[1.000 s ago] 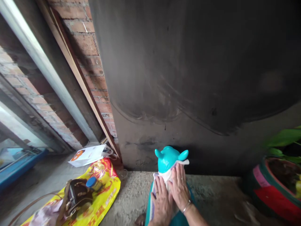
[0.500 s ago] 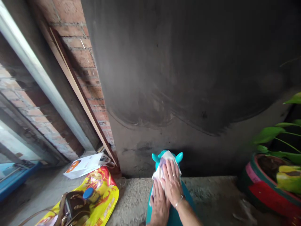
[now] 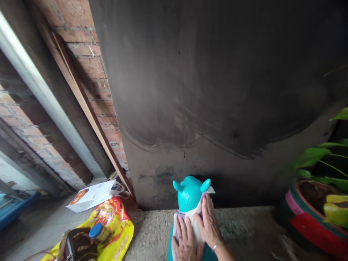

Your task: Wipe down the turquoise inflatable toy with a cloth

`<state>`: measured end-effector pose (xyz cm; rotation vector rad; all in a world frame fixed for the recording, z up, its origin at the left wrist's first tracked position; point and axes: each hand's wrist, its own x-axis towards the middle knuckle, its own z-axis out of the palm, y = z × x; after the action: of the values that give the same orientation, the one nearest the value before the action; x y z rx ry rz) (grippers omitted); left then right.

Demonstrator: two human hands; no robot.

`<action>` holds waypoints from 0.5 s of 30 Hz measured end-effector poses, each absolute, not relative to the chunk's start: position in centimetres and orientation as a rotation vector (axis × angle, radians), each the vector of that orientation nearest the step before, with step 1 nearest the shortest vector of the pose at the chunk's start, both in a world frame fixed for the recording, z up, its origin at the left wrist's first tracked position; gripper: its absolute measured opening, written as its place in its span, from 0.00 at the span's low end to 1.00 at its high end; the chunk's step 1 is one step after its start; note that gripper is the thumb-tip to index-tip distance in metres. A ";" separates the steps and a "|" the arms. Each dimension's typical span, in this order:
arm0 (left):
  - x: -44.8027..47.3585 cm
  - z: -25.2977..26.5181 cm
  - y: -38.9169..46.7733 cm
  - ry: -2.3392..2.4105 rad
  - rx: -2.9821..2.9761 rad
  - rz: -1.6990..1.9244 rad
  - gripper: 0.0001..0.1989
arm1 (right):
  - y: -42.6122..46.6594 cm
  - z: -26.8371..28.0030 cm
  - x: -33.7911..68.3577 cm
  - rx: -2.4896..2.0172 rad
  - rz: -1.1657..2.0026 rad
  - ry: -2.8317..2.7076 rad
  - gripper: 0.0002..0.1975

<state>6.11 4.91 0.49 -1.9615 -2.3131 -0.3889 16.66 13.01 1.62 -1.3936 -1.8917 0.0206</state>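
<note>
Hands flat: your left hand (image 3: 186, 242) and right hand (image 3: 208, 222) lie spread, side by side, pressing the white cloth (image 3: 190, 221) against the teal toy (image 3: 190, 192) on the concrete ledge (image 3: 244, 224). Press evenly, work around the horns.

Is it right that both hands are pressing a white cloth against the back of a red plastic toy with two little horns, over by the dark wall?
Not quite: the toy is turquoise, not red. The head view shows the left hand and the right hand flat on the white cloth against the toy's back, by the dark wall. The red things are the plant pot and part of the yellow bag.
</note>
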 end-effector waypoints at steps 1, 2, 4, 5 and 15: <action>6.1 0.5 5.4 -2.316 -1.961 -0.388 0.41 | 13.5 1.8 16.6 -1.379 0.066 -1.905 0.36; 6.1 0.5 5.8 -2.318 -1.950 -0.381 0.41 | 13.8 1.6 16.5 -1.393 0.108 -1.904 0.36; 6.3 0.6 6.0 -2.308 -1.937 -0.369 0.39 | 13.7 0.4 16.4 -1.488 0.170 -1.857 0.36; 6.3 0.8 5.9 -2.304 -1.939 -0.365 0.38 | 13.5 -0.2 16.4 -1.544 0.185 -1.829 0.37; 5.7 2.0 -0.4 -2.290 -2.123 -0.193 0.31 | 4.6 -4.3 18.3 -1.808 0.047 -1.677 0.38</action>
<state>5.65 -0.40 1.95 -2.1230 -2.2902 -0.1932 18.31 4.59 -4.27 -1.8082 -1.6772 0.0474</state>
